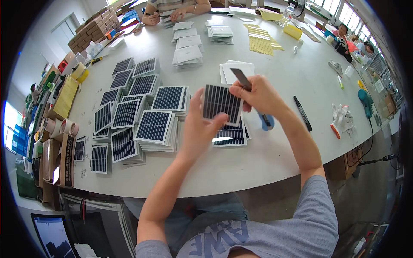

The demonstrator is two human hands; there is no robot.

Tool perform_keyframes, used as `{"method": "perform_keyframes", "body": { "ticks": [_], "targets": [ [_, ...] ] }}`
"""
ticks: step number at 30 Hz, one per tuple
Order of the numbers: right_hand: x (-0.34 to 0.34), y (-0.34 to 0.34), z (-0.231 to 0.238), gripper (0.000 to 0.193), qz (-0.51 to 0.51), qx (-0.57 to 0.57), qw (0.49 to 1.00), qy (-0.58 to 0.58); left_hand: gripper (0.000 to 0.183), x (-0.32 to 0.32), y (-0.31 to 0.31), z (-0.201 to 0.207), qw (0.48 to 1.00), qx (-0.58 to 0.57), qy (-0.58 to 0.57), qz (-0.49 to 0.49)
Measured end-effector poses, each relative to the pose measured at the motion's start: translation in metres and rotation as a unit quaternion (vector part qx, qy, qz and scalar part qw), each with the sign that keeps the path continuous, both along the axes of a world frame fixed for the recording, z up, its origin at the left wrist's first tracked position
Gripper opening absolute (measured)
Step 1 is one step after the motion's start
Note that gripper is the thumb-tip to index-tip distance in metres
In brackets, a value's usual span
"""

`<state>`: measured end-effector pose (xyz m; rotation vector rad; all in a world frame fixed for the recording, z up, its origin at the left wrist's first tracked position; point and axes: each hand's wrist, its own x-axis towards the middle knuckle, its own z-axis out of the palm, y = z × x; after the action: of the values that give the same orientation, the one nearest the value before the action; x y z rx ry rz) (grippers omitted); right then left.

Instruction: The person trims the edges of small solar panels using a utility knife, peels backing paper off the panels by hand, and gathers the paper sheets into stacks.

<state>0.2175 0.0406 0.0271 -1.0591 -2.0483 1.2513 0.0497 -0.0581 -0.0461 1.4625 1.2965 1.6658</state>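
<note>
We are holding a small dark-blue solar panel [221, 103] with white grid lines upright above the table's near edge, while gripping a blue-handled scraper [254, 101].

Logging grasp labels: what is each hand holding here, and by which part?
Left hand holds a small solar panel by its lower left edge. Right hand pinches the panel's upper right corner and also grips a utility knife at mid-handle.

Both hands raised mid-table: left hand [198, 124] fingers up, right hand [254, 95] pinching.
</note>
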Motion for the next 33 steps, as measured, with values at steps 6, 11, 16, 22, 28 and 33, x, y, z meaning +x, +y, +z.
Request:
{"method": "perform_keyframes", "body": {
  "ticks": [6, 11, 16, 22, 28, 33],
  "targets": [
    [0.005, -0.008, 0.018, 0.025, -0.022, 0.023, 0.999, 0.023, 0.075, -0.035, 0.010, 0.009, 0.978, -0.043, 0.196, 0.057],
    [0.027, 0.065, -0.024, 0.018, -0.149, 0.362, 0.920, -0.012, 0.081, -0.036, -0.002, 0.000, 0.932, -0.097, 0.348, -0.027],
    [0.031, 0.075, -0.062, 0.017, -0.113, 0.492, 0.838, -0.209, 0.099, -0.027, -0.013, 0.013, 0.888, -0.192, 0.402, -0.112],
    [0.026, 0.048, -0.017, 0.021, -0.065, 0.298, 0.946, -0.105, 0.055, -0.024, -0.008, 0.021, 0.946, -0.282, 0.150, -0.062],
    [-0.004, -0.008, -0.016, 0.016, -0.007, 0.343, 0.939, 0.004, 0.033, -0.031, 0.002, 0.004, 0.941, -0.108, -0.304, -0.101],
    [-0.024, -0.062, -0.025, 0.010, 0.058, 0.389, 0.917, -0.068, 0.032, -0.035, 0.002, 0.001, 0.891, -0.086, -0.429, -0.120]
  ]
}}
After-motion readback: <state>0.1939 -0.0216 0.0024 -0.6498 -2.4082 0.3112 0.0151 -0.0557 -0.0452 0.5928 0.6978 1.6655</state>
